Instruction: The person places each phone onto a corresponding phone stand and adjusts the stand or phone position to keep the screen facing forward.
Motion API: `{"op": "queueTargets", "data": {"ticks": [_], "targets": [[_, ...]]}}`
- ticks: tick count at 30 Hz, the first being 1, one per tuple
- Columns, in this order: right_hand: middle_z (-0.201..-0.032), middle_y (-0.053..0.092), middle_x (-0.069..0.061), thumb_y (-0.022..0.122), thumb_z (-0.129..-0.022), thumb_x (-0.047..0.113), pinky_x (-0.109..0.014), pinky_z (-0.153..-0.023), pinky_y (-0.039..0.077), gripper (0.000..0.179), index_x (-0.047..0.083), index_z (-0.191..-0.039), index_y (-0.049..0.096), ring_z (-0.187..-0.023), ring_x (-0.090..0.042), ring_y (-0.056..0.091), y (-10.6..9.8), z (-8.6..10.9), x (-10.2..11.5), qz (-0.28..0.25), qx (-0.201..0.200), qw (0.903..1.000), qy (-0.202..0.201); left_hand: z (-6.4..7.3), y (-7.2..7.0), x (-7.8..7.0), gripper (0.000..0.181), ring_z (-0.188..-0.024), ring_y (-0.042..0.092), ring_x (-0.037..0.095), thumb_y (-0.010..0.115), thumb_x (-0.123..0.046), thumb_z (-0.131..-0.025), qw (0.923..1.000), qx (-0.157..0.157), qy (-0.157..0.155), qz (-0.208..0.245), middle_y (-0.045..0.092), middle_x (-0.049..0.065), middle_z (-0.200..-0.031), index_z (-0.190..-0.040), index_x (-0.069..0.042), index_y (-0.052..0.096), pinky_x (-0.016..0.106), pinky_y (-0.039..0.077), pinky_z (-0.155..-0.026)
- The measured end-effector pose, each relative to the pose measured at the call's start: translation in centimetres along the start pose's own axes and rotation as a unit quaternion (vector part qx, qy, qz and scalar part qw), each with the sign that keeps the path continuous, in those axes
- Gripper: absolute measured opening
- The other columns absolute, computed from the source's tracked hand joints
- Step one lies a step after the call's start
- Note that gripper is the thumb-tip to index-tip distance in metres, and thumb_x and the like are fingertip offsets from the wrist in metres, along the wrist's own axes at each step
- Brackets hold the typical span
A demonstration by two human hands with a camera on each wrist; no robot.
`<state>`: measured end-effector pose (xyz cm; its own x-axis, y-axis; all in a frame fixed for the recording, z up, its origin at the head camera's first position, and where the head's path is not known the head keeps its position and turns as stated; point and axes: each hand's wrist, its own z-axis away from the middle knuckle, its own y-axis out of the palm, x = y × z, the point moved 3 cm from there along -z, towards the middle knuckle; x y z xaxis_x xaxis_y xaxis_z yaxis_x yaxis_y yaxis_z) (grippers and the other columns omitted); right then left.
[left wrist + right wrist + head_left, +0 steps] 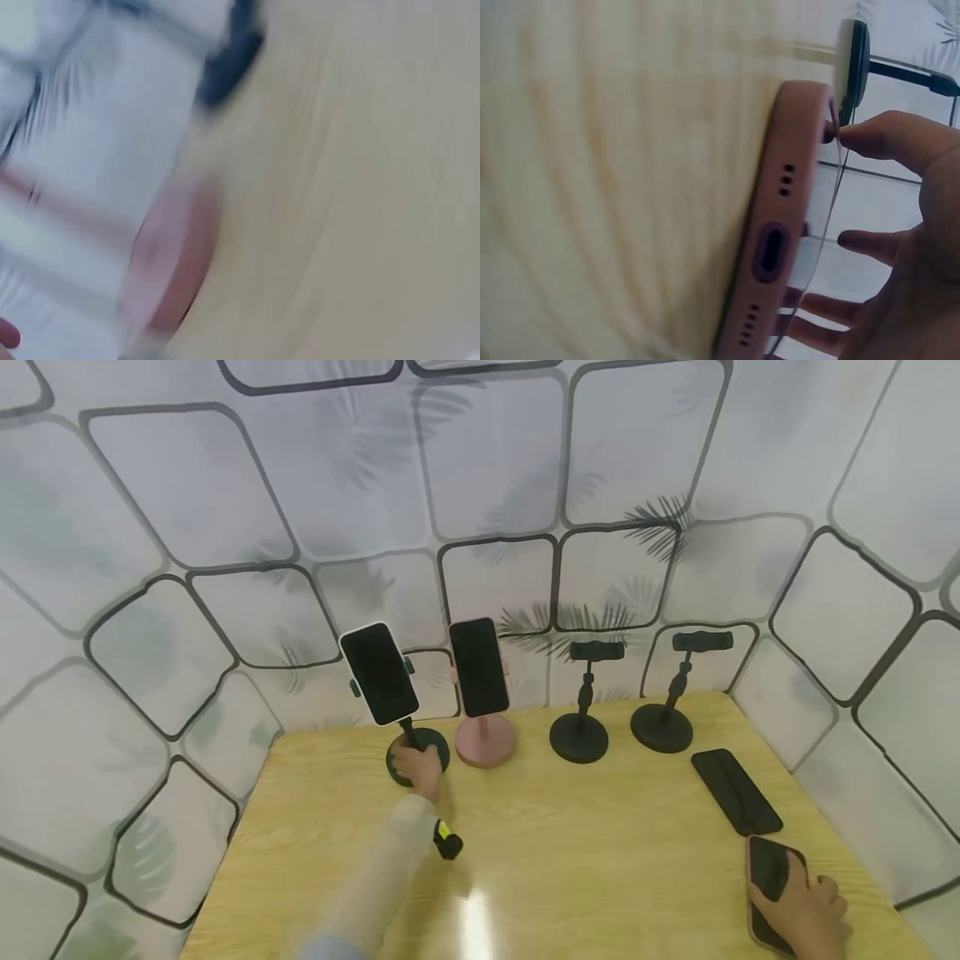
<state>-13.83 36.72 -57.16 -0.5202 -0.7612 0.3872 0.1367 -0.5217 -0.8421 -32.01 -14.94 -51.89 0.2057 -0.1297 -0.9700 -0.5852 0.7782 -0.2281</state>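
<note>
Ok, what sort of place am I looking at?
Probably an indoor tabletop booth: a wood-grain table, four phone stands along its back edge, and patterned covering around its back and sides.

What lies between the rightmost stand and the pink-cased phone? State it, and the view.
A black phone lies flat on the table between the rightmost stand and the pink-cased phone; the head view shows this.

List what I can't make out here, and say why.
Head view: part of the leftmost stand's base, covered by the left hand.
Head view: part of the pink-cased phone, covered by the right hand.
Left wrist view: the pink stand's base in detail, blurred; its upper part, cut off by the left edge.
</note>
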Motion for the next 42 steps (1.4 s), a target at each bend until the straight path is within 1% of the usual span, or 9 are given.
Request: {"op": "queueTargets", "data": {"ticks": [3,8,13,19,25,30,33,36,42], "targets": [[-0.121,0.013,-0.049,0.055,-0.082,0.062,-0.076,-0.083,0.028,0.098,-0.005,-0.139,0.012,-0.111,-0.067,0.019,0.0,0.1,-0.5,0.009,0.017,0.9998,0.011,4.9,2.8,0.0,0.043,-0.119,0.033,0.044,0.055,-0.003,-0.084,0.9983,0.045,-0.034,-0.016,0.036,0.029,-0.126,-0.124,-0.002,0.040,0.052,0.034,-0.098],[-0.119,0.016,-0.049,0.049,-0.082,0.069,-0.077,-0.081,0.028,0.098,-0.005,-0.137,0.017,-0.110,-0.067,0.021,-0.1,0.2,-0.1,0.013,0.019,0.9997,-0.004,8.4,7.5,-1.7,0.024,-0.102,0.052,0.034,0.056,-0.005,-0.085,0.9773,0.200,0.066,-0.022,0.055,0.022,-0.109,-0.107,0.004,0.055,0.043,0.045,-0.087],[-0.120,0.017,-0.049,0.048,-0.082,0.070,-0.076,-0.080,0.029,0.098,-0.005,-0.138,0.017,-0.109,-0.066,0.021,0.1,0.5,0.2,0.013,0.023,0.9996,-0.013,8.4,11.7,-4.4,0.028,-0.105,0.050,0.025,0.059,-0.010,-0.089,0.9445,0.309,0.109,-0.024,0.054,0.017,-0.116,-0.114,0.000,0.053,0.037,0.045,-0.091],[-0.119,0.017,-0.049,0.053,-0.080,0.068,-0.076,-0.081,0.030,0.099,-0.006,-0.136,0.018,-0.109,-0.066,0.023,0.3,0.7,-0.4,0.018,0.028,0.9994,-0.011,8.4,15.8,-7.2,0.041,-0.118,0.050,0.031,0.061,-0.019,-0.091,0.9153,0.344,0.199,-0.065,0.052,0.017,-0.128,-0.126,-0.001,0.048,0.042,0.043,-0.100],[-0.120,0.020,-0.048,0.055,-0.080,0.067,-0.076,-0.081,0.031,0.098,-0.005,-0.136,0.020,-0.109,-0.068,0.025,0.5,1.1,-0.3,0.022,0.016,0.9996,-0.010,8.0,18.7,-6.4,0.046,-0.122,0.053,0.027,0.055,-0.030,-0.096,0.8880,0.379,0.221,-0.137,0.055,0.013,-0.133,-0.136,-0.008,0.045,0.040,0.045,-0.100],[-0.123,0.031,-0.042,0.056,-0.089,0.040,-0.071,-0.077,0.035,0.070,-0.006,-0.135,0.031,-0.108,-0.062,0.035,-0.3,2.2,2.4,0.006,-0.089,0.9936,-0.069,7.9,19.3,-5.5,0.041,-0.111,0.061,0.028,0.056,-0.025,-0.095,0.8828,0.387,0.226,-0.142,0.060,0.015,-0.124,-0.132,-0.008,0.050,0.036,0.052,-0.091],[-0.120,0.041,-0.038,0.059,-0.088,0.022,-0.067,-0.072,0.038,0.055,-0.006,-0.132,0.039,-0.102,-0.057,0.044,-0.9,3.1,4.6,-0.014,-0.182,0.9704,-0.159,8.1,19.1,-5.4,0.040,-0.109,0.063,0.028,0.056,-0.025,-0.095,0.8759,0.395,0.236,-0.146,0.061,0.014,-0.124,-0.130,-0.008,0.052,0.035,0.053,-0.089],[-0.115,0.049,-0.035,0.066,-0.082,0.007,-0.064,-0.071,0.041,0.051,-0.008,-0.126,0.046,-0.098,-0.051,0.049,-1.6,3.5,7.1,-0.043,-0.259,0.9289,-0.261,8.8,18.4,-5.3,0.040,-0.109,0.062,0.027,0.056,-0.025,-0.095,0.8637,0.413,0.245,-0.152,0.060,0.014,-0.126,-0.131,-0.009,0.051,0.034,0.053,-0.088],[-0.109,0.062,-0.020,0.071,-0.074,-0.006,-0.036,-0.092,0.040,0.049,-0.005,-0.120,0.055,-0.103,-0.038,0.055,-2.8,3.5,12.8,-0.120,-0.319,0.8541,-0.393,11.0,15.2,-5.2,0.037,-0.111,0.061,0.028,0.055,-0.026,-0.095,0.8397,0.459,0.254,-0.140,0.060,0.014,-0.125,-0.129,-0.010,0.052,0.034,0.052,-0.090]]}}
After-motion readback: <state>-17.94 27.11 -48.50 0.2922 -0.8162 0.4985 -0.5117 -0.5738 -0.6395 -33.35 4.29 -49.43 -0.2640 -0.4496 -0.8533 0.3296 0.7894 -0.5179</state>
